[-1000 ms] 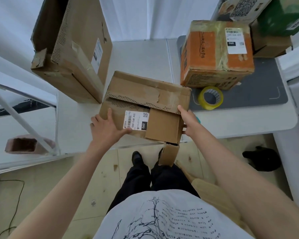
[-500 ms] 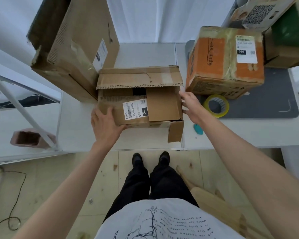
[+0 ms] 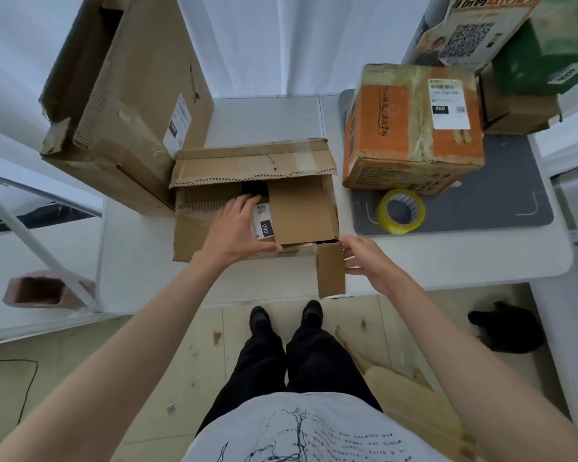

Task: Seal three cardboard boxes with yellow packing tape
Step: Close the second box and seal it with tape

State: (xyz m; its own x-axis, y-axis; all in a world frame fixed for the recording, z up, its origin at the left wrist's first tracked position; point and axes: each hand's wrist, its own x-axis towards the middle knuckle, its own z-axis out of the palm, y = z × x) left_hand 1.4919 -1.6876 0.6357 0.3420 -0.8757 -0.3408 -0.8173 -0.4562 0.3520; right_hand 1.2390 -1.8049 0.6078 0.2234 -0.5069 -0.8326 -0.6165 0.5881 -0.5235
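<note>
A brown cardboard box [image 3: 301, 208] with loose top flaps stands on the white table [image 3: 447, 258] in front of me. My left hand [image 3: 234, 228] lies flat on its near top flap, beside a white label. My right hand [image 3: 364, 258] touches the small side flap [image 3: 329, 271] that hangs down at the box's near right corner. A roll of yellow tape [image 3: 401, 211] lies on a grey mat to the right. Behind the roll stands an orange box [image 3: 411, 128] wrapped in tape. A large brown box [image 3: 127, 95] stands at the left.
More boxes, one green [image 3: 548, 45] and one with a QR code [image 3: 474, 31], are stacked at the back right. The grey mat [image 3: 501, 195] covers the table's right part. A black object [image 3: 504, 328] lies on the floor at right. A wooden stool [image 3: 411, 401] is behind my legs.
The box has been set square on the table. My left hand moved from its near side onto the top flap. My right hand dropped from the right wall to the hanging side flap.
</note>
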